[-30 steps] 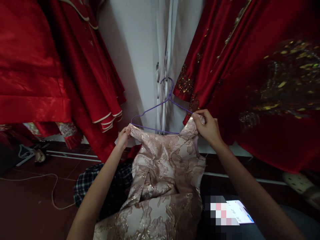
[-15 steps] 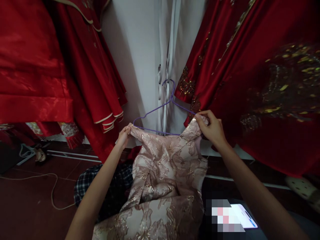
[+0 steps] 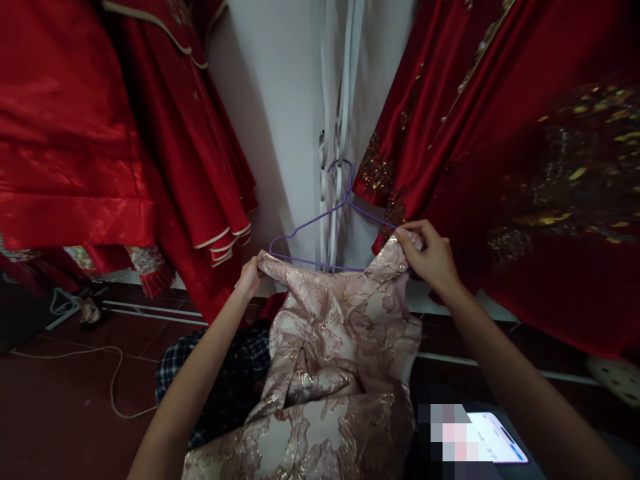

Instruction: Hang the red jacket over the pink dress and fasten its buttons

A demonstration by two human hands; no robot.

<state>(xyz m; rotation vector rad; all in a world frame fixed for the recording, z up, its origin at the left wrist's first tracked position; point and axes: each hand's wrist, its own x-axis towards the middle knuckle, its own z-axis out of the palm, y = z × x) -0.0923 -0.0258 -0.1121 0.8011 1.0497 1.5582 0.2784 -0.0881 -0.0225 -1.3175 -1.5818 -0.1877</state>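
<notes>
A pale pink brocade dress (image 3: 330, 333) with shiny raised patterning hangs down in front of me, its lower part spreading toward the bottom of the view. My left hand (image 3: 249, 275) pinches its left shoulder edge. At the other shoulder, the fingers and thumb of my right hand (image 3: 433, 253) grip the fabric beside the hanger's end. A thin purple hanger (image 3: 316, 219) rises from the neckline, hook upward. Its left end shows just outside the cloth near my left hand; its right end is hidden by the dress and my right hand.
Red garments (image 3: 190, 167) hang at left, and red embroidered ones (image 3: 465, 167) at right. White rack poles (image 3: 345, 93) stand against the wall. Dark plaid cloth (image 3: 225, 373) lies low at left. A lit phone (image 3: 500, 437) is at lower right. A cable (image 3: 117, 380) crosses the floor.
The whole scene has shifted slightly rightward as the view turned a little. Both hands keep their hold on the dress shoulders, and the hanger stays in the neckline.
</notes>
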